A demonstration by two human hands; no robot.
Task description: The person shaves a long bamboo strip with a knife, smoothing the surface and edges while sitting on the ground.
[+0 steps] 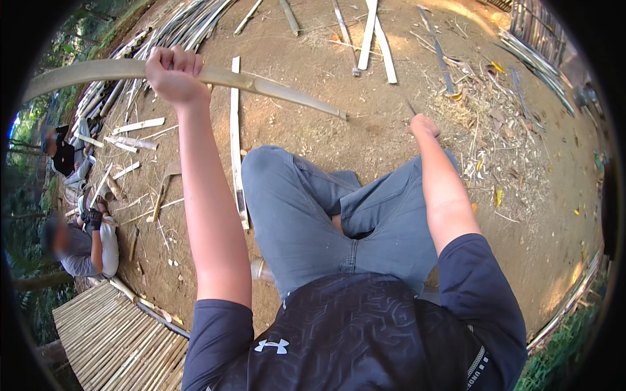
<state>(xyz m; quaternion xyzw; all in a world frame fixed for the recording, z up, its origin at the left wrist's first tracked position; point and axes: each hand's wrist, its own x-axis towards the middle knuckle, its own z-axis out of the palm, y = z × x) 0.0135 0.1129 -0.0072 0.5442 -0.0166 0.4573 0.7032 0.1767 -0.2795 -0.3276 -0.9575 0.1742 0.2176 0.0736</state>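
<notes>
Holding a curved bamboo strip [225,77] above the dirt ground [301,135], we close our left grip [175,75] round it; our right grip [425,126] clasps a thin knife [410,107], well apart. We judge this a positioning step; the next move calls for steadying the strip.

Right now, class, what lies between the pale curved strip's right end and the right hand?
In the head view, bare brown ground shows between the curved strip and the right hand; a thin dark tool juts forward from that hand.
</notes>
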